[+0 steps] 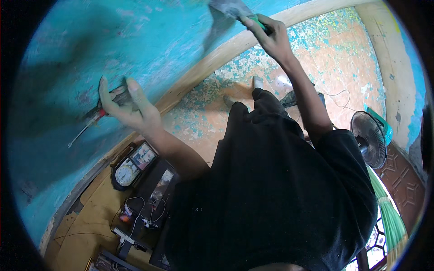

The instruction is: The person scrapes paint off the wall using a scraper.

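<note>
A blue-green painted wall (153, 45), scuffed with pale marks, fills the upper left. My right hand (275, 39) grips the green handle of a wide-bladed scraper (231, 8), its blade at or close to the wall near the top edge. Lower down, my left hand (138, 110) reaches to the wall with thumb and forefinger apart. Its other fingers are curled round a screwdriver (92, 121) with a red handle, whose thin metal shaft points down and left. Whether the left fingertips press on the wall I cannot tell.
Paint flakes litter the tiled floor (199, 113) along the wall's base. A dark cabinet (156, 180) bears a clock with a photo frame (131, 167) and loose cables. To the right stand a fan (368, 137) and a green curtain (392, 221).
</note>
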A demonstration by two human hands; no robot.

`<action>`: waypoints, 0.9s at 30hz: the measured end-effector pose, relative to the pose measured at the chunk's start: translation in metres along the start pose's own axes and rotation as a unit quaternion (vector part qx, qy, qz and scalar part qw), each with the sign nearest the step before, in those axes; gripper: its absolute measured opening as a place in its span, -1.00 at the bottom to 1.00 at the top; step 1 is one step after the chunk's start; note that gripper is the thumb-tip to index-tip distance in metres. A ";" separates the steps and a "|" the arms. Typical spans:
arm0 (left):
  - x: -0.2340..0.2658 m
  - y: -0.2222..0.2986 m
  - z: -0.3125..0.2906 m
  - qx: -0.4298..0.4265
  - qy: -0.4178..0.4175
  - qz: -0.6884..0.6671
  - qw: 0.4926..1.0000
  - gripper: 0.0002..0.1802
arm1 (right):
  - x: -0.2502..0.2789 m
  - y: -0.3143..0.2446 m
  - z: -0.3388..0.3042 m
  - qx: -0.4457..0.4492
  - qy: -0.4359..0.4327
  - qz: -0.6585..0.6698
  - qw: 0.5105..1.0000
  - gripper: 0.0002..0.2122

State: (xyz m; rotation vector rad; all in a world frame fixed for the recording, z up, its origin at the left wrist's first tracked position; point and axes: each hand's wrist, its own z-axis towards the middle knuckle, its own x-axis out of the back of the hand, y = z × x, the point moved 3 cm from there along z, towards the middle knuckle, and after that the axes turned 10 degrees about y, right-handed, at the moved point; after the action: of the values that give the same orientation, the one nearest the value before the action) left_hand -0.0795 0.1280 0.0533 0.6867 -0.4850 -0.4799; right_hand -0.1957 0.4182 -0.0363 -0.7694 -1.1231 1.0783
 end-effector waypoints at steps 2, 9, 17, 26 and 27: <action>0.001 0.001 0.001 -0.011 -0.013 0.015 1.000 -0.45 | 0.005 0.014 -0.012 -0.054 -0.006 -0.033 0.998 -0.57; -0.001 -0.003 0.002 -0.046 -0.035 -0.012 0.998 -0.46 | -0.009 -0.012 -0.008 0.040 0.065 -0.065 0.995 -0.58; -0.004 0.002 0.003 -0.099 -0.032 0.008 0.995 -0.50 | -0.024 0.047 -0.036 -0.081 0.098 -0.015 0.992 -0.52; -0.004 0.008 0.005 -0.129 -0.024 0.008 0.991 -0.54 | -0.041 0.030 -0.029 -0.060 0.069 0.016 0.996 -0.57; -0.001 0.008 0.007 -0.130 -0.017 0.011 0.991 -0.54 | -0.044 0.048 -0.037 -0.078 0.068 0.006 0.995 -0.58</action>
State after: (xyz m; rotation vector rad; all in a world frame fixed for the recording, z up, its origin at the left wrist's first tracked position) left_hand -0.0821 0.1310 0.0632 0.4233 -0.4518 -0.5236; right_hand -0.1764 0.3934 -0.1038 -0.9592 -1.0972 0.9402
